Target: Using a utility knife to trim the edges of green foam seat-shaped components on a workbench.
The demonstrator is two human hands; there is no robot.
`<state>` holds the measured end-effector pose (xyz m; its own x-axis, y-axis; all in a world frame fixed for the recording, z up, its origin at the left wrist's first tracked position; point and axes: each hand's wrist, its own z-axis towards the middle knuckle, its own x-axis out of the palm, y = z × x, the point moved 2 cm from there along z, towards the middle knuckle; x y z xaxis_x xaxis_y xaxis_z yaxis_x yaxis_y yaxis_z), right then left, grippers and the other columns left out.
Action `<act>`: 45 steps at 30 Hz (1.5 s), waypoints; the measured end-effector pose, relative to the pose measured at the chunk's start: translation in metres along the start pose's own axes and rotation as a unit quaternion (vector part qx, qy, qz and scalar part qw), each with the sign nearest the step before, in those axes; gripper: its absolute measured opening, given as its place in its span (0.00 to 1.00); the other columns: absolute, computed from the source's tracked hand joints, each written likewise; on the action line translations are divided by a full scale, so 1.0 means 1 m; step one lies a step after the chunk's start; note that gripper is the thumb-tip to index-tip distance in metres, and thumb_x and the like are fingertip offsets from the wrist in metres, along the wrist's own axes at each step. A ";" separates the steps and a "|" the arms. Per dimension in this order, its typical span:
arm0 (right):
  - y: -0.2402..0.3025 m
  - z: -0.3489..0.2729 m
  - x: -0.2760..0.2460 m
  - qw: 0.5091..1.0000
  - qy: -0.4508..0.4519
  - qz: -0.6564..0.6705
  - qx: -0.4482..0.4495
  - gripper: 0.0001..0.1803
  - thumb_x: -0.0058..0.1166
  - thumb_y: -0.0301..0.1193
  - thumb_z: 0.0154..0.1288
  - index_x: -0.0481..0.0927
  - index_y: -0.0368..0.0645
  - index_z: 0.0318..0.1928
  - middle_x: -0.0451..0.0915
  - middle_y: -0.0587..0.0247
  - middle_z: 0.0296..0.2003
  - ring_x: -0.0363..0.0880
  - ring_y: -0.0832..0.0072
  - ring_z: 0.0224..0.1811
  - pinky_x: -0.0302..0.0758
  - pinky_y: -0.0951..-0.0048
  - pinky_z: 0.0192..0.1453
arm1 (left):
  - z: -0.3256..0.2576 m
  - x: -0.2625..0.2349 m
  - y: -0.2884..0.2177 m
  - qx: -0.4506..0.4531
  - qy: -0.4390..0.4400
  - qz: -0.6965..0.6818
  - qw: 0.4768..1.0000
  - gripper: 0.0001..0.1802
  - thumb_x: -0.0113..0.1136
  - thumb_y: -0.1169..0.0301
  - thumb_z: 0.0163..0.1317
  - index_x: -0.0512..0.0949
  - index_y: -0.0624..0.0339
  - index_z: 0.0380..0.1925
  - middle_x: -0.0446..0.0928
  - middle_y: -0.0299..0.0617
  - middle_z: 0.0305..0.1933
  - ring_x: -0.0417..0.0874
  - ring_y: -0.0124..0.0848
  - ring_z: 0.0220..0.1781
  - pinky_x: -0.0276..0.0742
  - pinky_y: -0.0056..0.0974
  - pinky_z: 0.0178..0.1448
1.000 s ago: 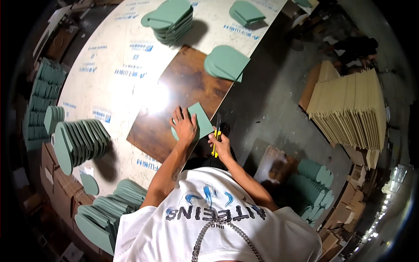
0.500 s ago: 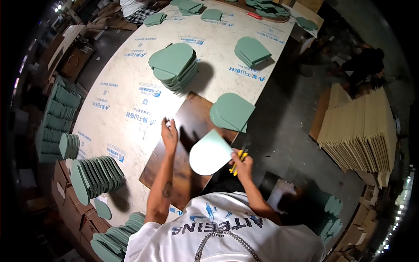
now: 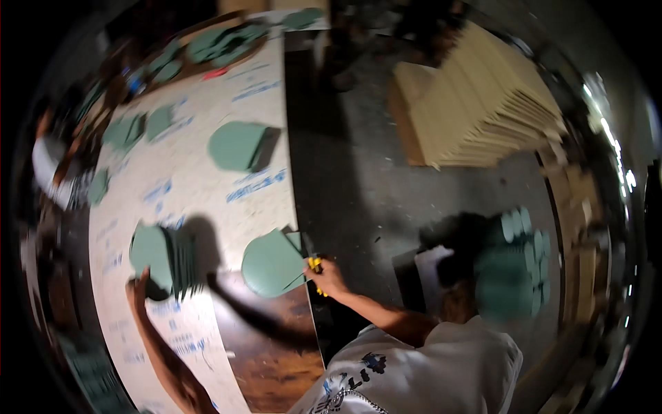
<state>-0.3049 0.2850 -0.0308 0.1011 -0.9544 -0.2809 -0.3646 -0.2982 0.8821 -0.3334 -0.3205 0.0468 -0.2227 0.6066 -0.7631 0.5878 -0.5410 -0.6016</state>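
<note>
On the left of the table, a stack of green, round-ended panels (image 3: 182, 265) has its top green panel (image 3: 152, 254) within reach of my left hand (image 3: 137, 288). The fingers close on that panel's near edge, though blur softens them. My right hand (image 3: 328, 278) is closed around a yellow-handled tool (image 3: 317, 268), whose dark tip points away from me. Its fingers are at the corner of another pile of green panels (image 3: 272, 265), resting at the far end of a glossy brown board (image 3: 272, 359). Whether they also grip a panel there is hidden.
Farther along the white printed tabletop (image 3: 207, 186) lies another green pile (image 3: 234, 146). A brown tray (image 3: 259, 47) of green pieces stands at the far end, near a red object (image 3: 214, 74). Beige boards (image 3: 483, 103) are stacked on the floor. Another person (image 3: 52, 165) is at left.
The view has swung to the right. My left hand has gone from above the brown board to the tall green stack. The panel in my right hand has come to the pile beside the board's end.
</note>
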 end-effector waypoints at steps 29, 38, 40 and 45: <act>-0.073 -0.125 -0.087 0.987 -0.068 0.123 0.082 0.12 0.63 0.30 0.69 0.82 0.37 0.48 0.84 0.63 0.29 0.85 0.76 0.30 0.83 0.72 0.35 | -0.052 0.100 -0.111 0.151 -0.061 0.421 0.892 0.37 0.58 0.65 0.62 0.61 0.78 0.68 0.72 0.71 0.61 0.77 0.61 0.62 0.76 0.55 0.64; -0.064 -0.102 -0.086 0.989 -0.062 0.119 0.063 0.11 0.61 0.28 0.70 0.81 0.35 0.49 0.83 0.64 0.30 0.84 0.77 0.30 0.83 0.73 0.35 | -0.015 0.053 -0.090 0.348 -0.235 0.290 0.860 0.14 0.45 0.69 0.70 0.73 0.70 0.44 0.80 0.62 0.30 0.83 0.59 0.31 0.78 0.61 0.36; -0.049 -0.101 -0.079 0.992 -0.031 0.104 0.063 0.11 0.61 0.28 0.70 0.81 0.34 0.49 0.83 0.63 0.31 0.84 0.77 0.30 0.83 0.73 0.36 | -0.006 -0.001 -0.058 0.335 -0.247 0.273 0.867 0.13 0.47 0.71 0.67 0.73 0.71 0.42 0.80 0.64 0.31 0.82 0.64 0.34 0.78 0.60 0.38; -0.062 -0.106 -0.099 0.990 -0.060 0.114 0.056 0.11 0.62 0.29 0.70 0.81 0.36 0.49 0.84 0.63 0.31 0.85 0.77 0.28 0.83 0.74 0.35 | -0.122 -0.057 -0.063 0.241 -0.238 -0.052 0.939 0.15 0.49 0.64 0.76 0.70 0.70 0.42 0.74 0.47 0.31 0.70 0.32 0.31 0.69 0.40 0.31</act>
<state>-0.1945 0.3969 -0.0174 -0.1036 -0.9863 -0.1282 -0.4662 -0.0657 0.8823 -0.2630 -0.2497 0.1574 -0.6499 0.4032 -0.6442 0.1481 -0.7643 -0.6277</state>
